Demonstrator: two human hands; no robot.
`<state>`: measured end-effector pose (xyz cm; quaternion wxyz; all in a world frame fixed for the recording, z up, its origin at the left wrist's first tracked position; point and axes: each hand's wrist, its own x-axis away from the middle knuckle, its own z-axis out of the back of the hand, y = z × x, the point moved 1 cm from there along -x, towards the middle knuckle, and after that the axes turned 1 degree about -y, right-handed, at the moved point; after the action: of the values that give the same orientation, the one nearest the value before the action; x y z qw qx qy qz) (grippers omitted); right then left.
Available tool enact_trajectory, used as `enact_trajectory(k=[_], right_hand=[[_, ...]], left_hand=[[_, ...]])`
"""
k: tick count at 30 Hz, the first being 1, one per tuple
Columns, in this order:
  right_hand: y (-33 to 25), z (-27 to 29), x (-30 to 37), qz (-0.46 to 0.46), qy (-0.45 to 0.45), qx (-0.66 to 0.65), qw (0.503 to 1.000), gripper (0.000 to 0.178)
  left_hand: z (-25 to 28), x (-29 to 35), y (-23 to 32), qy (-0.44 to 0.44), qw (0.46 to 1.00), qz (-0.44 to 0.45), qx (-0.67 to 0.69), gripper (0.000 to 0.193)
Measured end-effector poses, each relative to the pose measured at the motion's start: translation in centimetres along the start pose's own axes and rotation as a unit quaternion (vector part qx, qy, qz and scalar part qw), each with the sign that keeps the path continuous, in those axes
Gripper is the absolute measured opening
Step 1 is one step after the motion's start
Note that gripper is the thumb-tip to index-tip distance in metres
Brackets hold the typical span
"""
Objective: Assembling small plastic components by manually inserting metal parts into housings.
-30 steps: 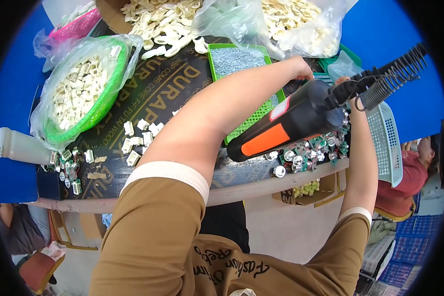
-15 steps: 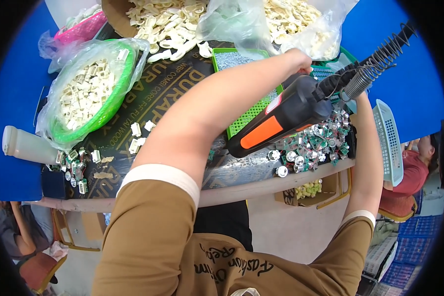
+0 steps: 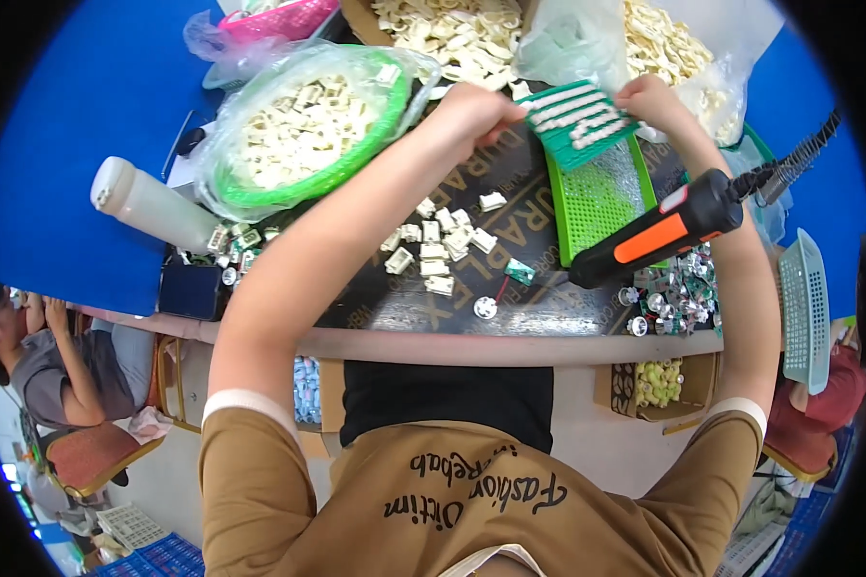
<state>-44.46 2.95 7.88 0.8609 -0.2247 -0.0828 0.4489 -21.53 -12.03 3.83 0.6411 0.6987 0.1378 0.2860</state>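
Over the dark table (image 3: 568,313), well back from the near edge: grasping a teal board (image 3: 573,154) by opposite sides, left hand (image 3: 476,113) and right hand (image 3: 652,100); above the green tray (image 3: 597,226), between white parts (image 3: 435,252) and the black-orange tool (image 3: 656,236).

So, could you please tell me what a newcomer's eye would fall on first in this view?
Probably the big black tool with an orange panel, slanting across right of centre below a coiled spring. Next might come the teal tray with pale rows, held between the left hand and right hand at upper centre-right. The bright green basket of cream parts also stands out at upper left.
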Motion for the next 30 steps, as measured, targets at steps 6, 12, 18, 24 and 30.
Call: enact_trajectory(k=[6,12,18,24,30], right_hand=[[-8.4,-7.0,-1.2,0.095,-0.079,0.019,0.992,0.017],[-9.8,-11.8,-3.7,0.16,-0.083,0.116,0.977,0.012],[-9.7,-13.4,-3.9,0.177,-0.039,0.157,0.971,0.015],[-10.3,-12.4,-1.9,0.195,-0.084,0.176,0.961,0.014],[-9.4,-10.6,2.8,0.321,-0.038,0.133,0.937,0.016]], left_hand=[[5.8,6.3,-5.0,0.065,0.998,0.009,-0.013,0.021],[6.8,6.3,-5.2,0.078,0.982,0.042,-0.169,0.026],[7.2,5.9,-5.0,0.089,0.937,-0.015,-0.337,0.03],[7.5,7.2,-4.9,0.096,0.879,-0.09,-0.457,0.032],[7.1,10.2,-4.0,0.064,0.777,-0.22,-0.586,0.025]])
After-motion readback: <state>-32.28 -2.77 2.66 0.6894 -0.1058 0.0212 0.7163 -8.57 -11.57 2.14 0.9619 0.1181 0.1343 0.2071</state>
